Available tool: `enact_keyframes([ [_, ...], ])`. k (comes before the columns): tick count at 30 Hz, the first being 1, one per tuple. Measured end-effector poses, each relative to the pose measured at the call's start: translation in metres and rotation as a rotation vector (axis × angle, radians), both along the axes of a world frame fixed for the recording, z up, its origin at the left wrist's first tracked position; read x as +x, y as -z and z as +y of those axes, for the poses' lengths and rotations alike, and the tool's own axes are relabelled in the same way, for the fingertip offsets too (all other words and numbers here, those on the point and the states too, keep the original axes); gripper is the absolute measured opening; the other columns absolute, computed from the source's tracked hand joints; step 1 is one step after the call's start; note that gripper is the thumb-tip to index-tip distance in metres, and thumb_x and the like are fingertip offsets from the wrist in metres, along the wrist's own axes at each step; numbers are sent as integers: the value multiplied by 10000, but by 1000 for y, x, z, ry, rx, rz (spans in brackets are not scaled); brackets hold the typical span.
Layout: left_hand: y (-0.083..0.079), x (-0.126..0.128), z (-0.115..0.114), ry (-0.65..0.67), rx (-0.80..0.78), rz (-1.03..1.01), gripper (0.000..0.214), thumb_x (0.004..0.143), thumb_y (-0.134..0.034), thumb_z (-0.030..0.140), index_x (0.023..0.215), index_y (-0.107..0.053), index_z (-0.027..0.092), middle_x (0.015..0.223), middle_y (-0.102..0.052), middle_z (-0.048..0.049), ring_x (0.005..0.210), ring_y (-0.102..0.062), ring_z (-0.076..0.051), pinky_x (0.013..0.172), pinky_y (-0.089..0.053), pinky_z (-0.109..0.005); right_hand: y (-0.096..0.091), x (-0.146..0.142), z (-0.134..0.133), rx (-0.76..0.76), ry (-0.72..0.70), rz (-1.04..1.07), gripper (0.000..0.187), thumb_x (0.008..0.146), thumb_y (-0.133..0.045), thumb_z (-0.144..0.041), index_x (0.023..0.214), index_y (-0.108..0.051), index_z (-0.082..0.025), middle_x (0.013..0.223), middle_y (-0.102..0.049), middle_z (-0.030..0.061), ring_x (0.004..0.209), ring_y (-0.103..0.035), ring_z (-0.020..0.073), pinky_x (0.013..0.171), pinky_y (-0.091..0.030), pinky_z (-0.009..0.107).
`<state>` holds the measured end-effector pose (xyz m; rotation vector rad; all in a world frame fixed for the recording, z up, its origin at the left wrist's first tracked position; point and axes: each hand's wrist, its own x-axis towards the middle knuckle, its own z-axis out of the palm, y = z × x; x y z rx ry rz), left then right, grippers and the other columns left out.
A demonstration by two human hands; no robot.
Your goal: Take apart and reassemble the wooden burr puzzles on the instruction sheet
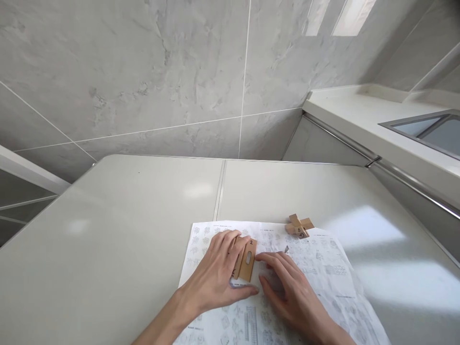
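Two seams' worth of pale grey marbled wall tile (194, 62) rise behind a glossy off-white bench (122, 230), with a white ledge (352, 108) at the right. A creased white paper sheet with printed figures (339, 287) covers the near part of the bench. Near its far edge sits a tan wooden cross of interlocked blocks with dark markings (299, 227), beyond the right hand (293, 290) and apart from it. A flat tan wooden piece with an oblong slot (243, 271) lies on the sheet between the hands. The left hand (213, 280) bends over it and a second tan wooden piece (236, 273) alongside, partly hiding both; whether it grips them, I cannot tell. The right hand is loosely parted, index fingertip at or just beside the slotted piece's right edge. That piece's long axis runs away from the person, far end leaning slightly right, its "2" uppermost there; the slot follows the same line.
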<state>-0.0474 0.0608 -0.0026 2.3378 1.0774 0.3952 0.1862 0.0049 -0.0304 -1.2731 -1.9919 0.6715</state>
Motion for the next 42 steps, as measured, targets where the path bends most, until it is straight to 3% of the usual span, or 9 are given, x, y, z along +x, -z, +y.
enact_keyframes([
  [4, -1, -2, 6, 85, 64, 2, 1046, 825, -964, 458, 1643, -330, 310, 1738, -424, -138, 1610, -338, -462, 1276, -387, -699, 1, 0, -1, -4, -45, -14, 400, 1068, -541, -140, 1441, -524, -284, 1290, -733, 112, 1130, -693, 315, 972, -617, 517],
  [6, -2, -2, 9, 120, 73, 6, 1017, 843, -954, 451, 1638, -335, 315, 1727, -464, -113, 1615, -342, -447, 1293, -367, -684, 2, 0, -1, -8, -50, -11, 427, 1059, -547, -130, 1455, -523, -288, 1290, -735, 107, 1127, -694, 311, 963, -621, 505],
  [13, -2, -2, 11, 74, 81, -19, 836, 887, -921, 472, 1562, -453, 315, 1564, -606, -89, 1442, -523, -377, 1185, -516, -558, -2, -2, 0, -3, -49, -10, 452, 1048, -531, -97, 1458, -523, -287, 1274, -746, 110, 1069, -709, 300, 906, -634, 481],
  [19, 8, -15, 21, -173, 154, -5, 720, 949, -821, 570, 1549, -506, 325, 1485, -604, -105, 1366, -551, -387, 1115, -540, -559, -5, -2, 1, 41, -28, -12, 439, 1045, -520, -88, 1429, -542, -300, 1197, -767, 92, 991, -733, 290, 849, -642, 461],
  [23, 12, -28, 30, -366, 208, 29, 618, 971, -782, 505, 1496, -536, 293, 1447, -573, -108, 1312, -551, -377, 1105, -529, -575, -4, -2, 1, 44, -25, -10, 423, 1052, -512, -87, 1411, -539, -309, 1176, -766, 74, 961, -734, 278, 849, -637, 460],
  [29, 12, -36, 35, -449, 259, 42, 575, 984, -740, 486, 1467, -516, 270, 1406, -547, -126, 1270, -553, -386, 1080, -515, -613, -2, 0, 0, 12, -37, -2, 371, 1068, -481, -104, 1377, -529, -304, 1120, -739, 63, 908, -714, 258, 841, -620, 462],
  [35, 6, -36, 31, -394, 302, 35, 730, 942, -808, 481, 1539, -446, 267, 1489, -513, -148, 1393, -483, -430, 1132, -477, -654, -3, 0, -1, -108, 14, 116, 254, 1068, -501, -172, 1250, -633, -288, 1050, -724, 54, 921, -696, 260, 853, -584, 458],
  [38, -1, -30, 24, -267, 321, 20, 634, 999, -768, 412, 1545, -471, 287, 1529, -530, -132, 1453, -469, -406, 1170, -467, -620, -6, 1, 2, -228, 45, 273, 175, 1079, -542, -259, 1159, -698, -274, 1016, -756, 55, 917, -701, 263, 845, -567, 433],
  [42, -10, -14, 12, -64, 349, -11, 389, 1057, -698, 337, 1433, -605, 301, 1463, -635, -103, 1427, -538, -360, 1158, -501, -540, -7, 7, 9, -267, 82, 407, 210, 1102, -538, -393, 1103, -688, -245, 897, -770, 46, 721, -681, 217, 670, -555, 351],
])
